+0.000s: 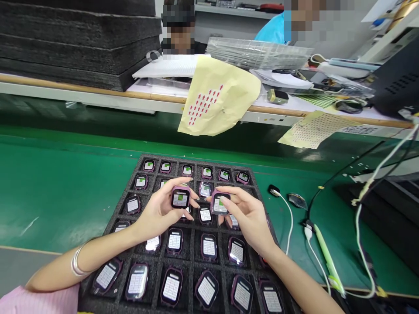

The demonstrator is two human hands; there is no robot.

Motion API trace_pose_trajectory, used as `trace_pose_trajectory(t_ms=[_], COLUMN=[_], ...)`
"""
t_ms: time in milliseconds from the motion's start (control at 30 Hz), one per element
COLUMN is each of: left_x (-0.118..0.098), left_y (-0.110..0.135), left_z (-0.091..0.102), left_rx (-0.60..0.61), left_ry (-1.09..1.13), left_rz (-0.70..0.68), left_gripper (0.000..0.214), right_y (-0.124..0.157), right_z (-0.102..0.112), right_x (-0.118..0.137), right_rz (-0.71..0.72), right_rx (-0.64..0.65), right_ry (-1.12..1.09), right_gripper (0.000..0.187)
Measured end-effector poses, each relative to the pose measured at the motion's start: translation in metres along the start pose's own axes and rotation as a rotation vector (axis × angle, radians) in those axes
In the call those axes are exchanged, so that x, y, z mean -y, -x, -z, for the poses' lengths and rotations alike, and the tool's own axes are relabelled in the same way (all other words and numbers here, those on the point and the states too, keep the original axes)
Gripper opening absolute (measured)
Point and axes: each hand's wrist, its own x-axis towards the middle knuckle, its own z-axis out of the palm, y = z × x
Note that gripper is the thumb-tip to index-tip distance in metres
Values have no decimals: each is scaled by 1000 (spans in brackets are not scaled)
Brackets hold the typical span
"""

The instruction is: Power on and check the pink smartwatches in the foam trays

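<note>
Above the black foam tray [194, 261], my left hand [163, 209] grips a purple smartwatch body [180, 198] between thumb and fingers, its lit screen facing up. A second purple smartwatch body [220, 203] is in my right hand [244, 213], with the thumb lying on its screen. Both watches lack straps. In the tray's compartments lie several similar watches, among them one [205, 214] just below and between my hands. Most show white grid screens; those in the back row show a green patch too. My hands hide some compartments in the middle.
A charging cable with a black puck [273, 190], a clear-wrapped item [297, 201] and a green pen-like tool [325, 250] lie right of the tray. Stacked black foam [75, 43] and yellow arrow-sticker sheets [219, 96] occupy the shelf. Two people sit beyond it.
</note>
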Motion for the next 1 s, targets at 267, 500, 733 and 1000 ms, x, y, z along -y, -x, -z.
trace_pose_trajectory(t_ms=[267,500,733,1000], left_x=[3,0,4,-3], left_y=[-3,0,-2,-1], left_z=[0,2,0,1], left_rx=[-84,-9,-40,15], left_ry=[-48,36,22,-30], left_rz=[43,18,31,98], left_gripper=[29,52,54,74], right_y=[4,4,3,-11], right_z=[1,1,3,69], right_x=[3,1,3,-4], right_rz=[-1,-31,-31,-45], right_rx=[140,176,194,65], right_ry=[-69,-29,48,415], right_gripper=[30,43,53,50])
